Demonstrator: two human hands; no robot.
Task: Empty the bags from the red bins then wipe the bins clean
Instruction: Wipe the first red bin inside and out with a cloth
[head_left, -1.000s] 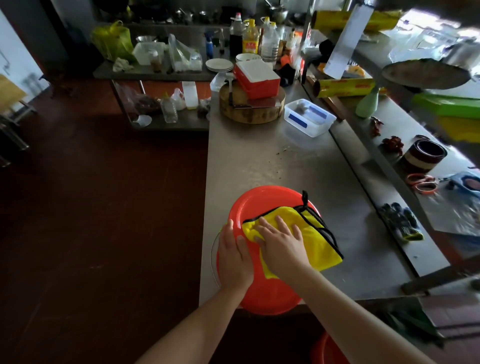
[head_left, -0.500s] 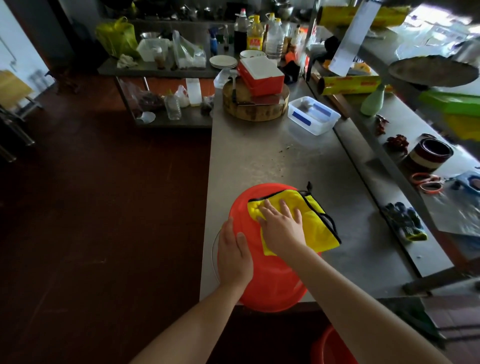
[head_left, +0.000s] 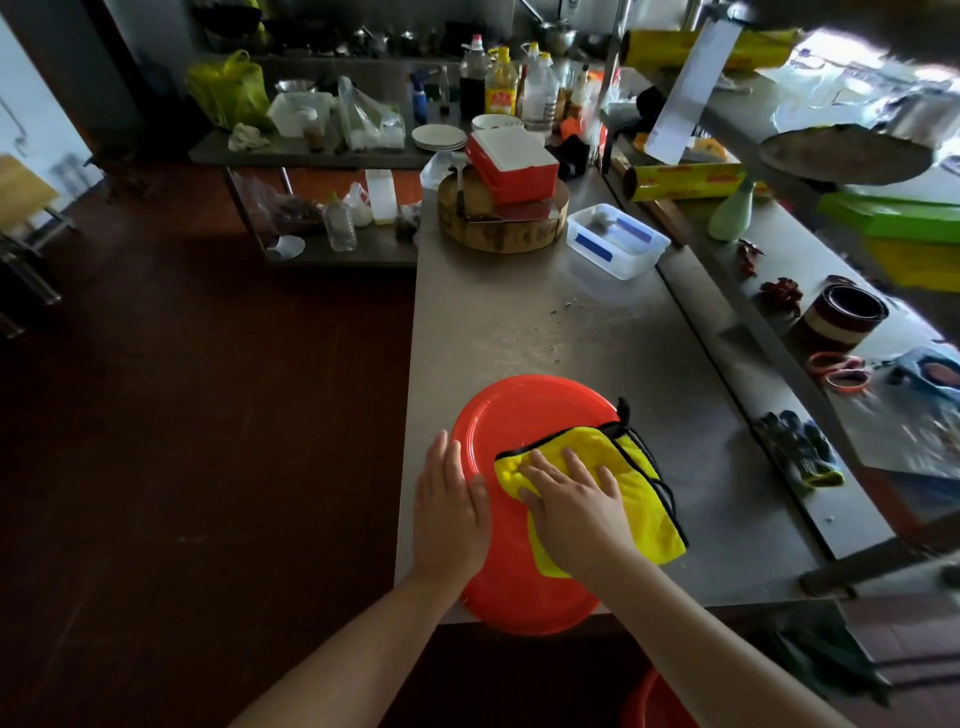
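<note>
Right hand (head_left: 576, 512) is flat, fingers straight and spread, palm pressing down on the yellow cloth (head_left: 644, 499). It isn't gripping anything, just bearing down with an open palm. The cloth, trimmed in black, lies under that hand across the right part of the red bin (head_left: 524, 415), and its far end spills over the bin's right side.

Left hand (head_left: 449, 512) sits just beside the right one. It is also laid flat, fingers straight and close together, resting on the bin's left edge. The bin is directly under both hands, broad round surface facing up, at the near left corner of the steel counter (head_left: 545, 322).

Further up the counter there's a clear plastic container (head_left: 618, 244) and a round wooden chopping block (head_left: 498, 228) with a red box (head_left: 511, 163) on top. Low in view, below the counter's edge, peeks a second red bin (head_left: 654, 701).
</note>
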